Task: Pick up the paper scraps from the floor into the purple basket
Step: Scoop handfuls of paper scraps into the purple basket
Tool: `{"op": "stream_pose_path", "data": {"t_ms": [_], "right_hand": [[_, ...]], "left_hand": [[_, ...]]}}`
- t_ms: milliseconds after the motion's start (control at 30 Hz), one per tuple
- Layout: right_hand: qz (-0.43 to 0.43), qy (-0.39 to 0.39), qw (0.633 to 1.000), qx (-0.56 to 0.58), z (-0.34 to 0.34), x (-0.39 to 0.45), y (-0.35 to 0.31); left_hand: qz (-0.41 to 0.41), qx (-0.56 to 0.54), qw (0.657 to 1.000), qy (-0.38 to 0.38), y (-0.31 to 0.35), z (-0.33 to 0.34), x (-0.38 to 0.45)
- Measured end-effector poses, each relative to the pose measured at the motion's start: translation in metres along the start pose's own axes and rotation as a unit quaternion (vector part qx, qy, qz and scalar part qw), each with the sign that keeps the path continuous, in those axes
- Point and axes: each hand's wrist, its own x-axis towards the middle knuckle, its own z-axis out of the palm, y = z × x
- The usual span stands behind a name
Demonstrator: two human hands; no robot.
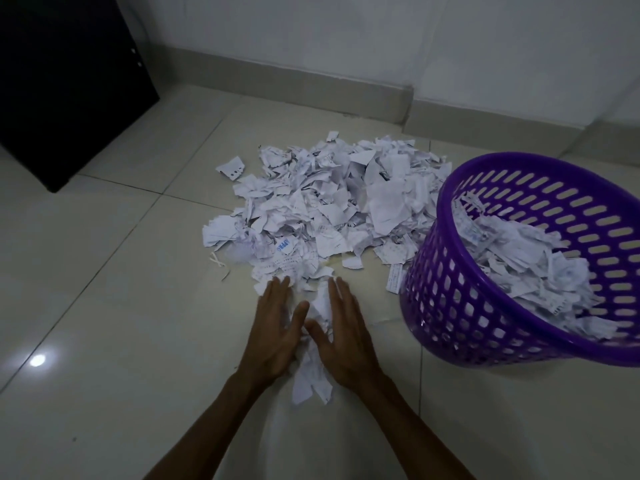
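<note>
One purple basket [460, 306], part-filled, is standing beside one scrap pile [332, 202]. Left hand [273, 334] and right hand [346, 337], fingers straight, are pressing one paper bundle [317, 358] between them.

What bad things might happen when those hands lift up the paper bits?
1. The left hand and right hand only press a small bunch of scraps between flat palms, so bits may slip out on the way.
2. The purple basket looks tilted and already quite full, so new scraps could spill over its rim.
3. The big pile lies right beside the basket, so an arm swinging across may scatter it.
</note>
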Motion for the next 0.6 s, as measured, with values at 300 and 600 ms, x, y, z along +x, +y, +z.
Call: {"op": "stream_pose_path", "data": {"t_ms": [300,600], "right_hand": [[0.033,0.175,0.981,-0.076,-0.007,0.019,0.005],[-0.038,0.094,0.993,-0.064,-0.003,0.026,-0.003]], "left_hand": [[-0.003,0.022,0.990,0.141,-0.015,-0.022,0.016],[-0.022,-0.016,0.996,0.088,-0.005,-0.021,0.015]]}}
